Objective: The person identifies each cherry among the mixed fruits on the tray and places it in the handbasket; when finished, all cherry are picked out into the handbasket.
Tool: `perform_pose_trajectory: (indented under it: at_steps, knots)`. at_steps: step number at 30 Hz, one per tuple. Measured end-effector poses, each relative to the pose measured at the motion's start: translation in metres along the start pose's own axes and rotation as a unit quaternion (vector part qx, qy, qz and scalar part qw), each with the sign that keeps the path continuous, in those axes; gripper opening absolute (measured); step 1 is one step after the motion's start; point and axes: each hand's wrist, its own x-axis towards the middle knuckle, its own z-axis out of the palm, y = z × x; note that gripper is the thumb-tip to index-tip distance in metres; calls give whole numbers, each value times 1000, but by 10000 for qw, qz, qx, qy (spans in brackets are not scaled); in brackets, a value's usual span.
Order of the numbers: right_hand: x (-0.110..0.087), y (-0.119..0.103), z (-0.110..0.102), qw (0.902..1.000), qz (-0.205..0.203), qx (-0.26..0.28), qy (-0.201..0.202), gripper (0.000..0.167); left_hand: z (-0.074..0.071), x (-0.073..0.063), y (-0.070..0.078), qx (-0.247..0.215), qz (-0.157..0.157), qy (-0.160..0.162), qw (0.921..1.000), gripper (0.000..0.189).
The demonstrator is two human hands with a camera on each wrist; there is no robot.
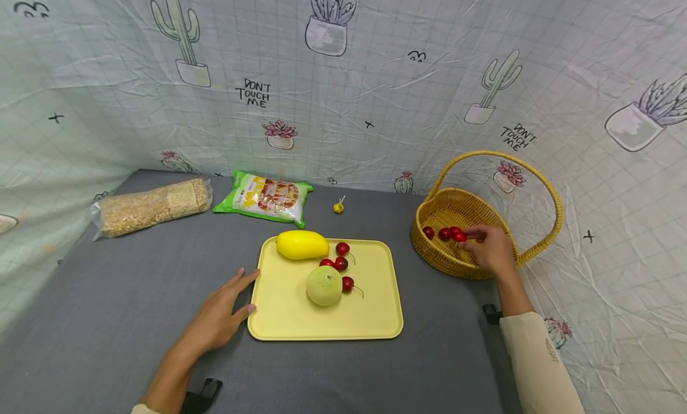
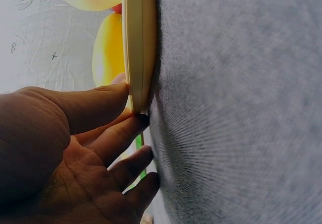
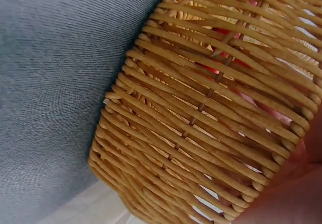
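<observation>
My left hand [image 1: 217, 312] rests at the left edge of the yellow tray [image 1: 290, 324], thumb and fingertips touching its rim with the fingers fairly straight. On the tray lie a yellow mango [image 1: 302, 245], a round pale green fruit [image 1: 324, 286] and several red cherries [image 1: 342, 249]. Over at the right, my right hand [image 1: 492, 247] reaches inside the wicker basket [image 1: 435, 259] and pinches a cherry [image 1: 460, 237] at its fingertips. Other cherries [image 1: 445, 234] lie in the basket beside it. In the right wrist view, the woven wall [image 3: 201, 103] hides most of that hand.
Behind the tray lie a bag of pale yellow kernels [image 1: 155, 208] and a green-and-white food packet [image 1: 265, 198]. A small yellow object [image 1: 339, 207] sits right of the packet. The basket's tall handle [image 1: 558, 205] arches beside the patterned cloth wall [image 1: 365, 92].
</observation>
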Motion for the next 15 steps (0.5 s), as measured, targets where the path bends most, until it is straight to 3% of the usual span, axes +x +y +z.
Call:
perform_pose_trajectory:
  at_steps: [15]
  knots:
    - [21,4,1,9963,245,-331,-751,33,0,1,0,14,-34,2,10000,73]
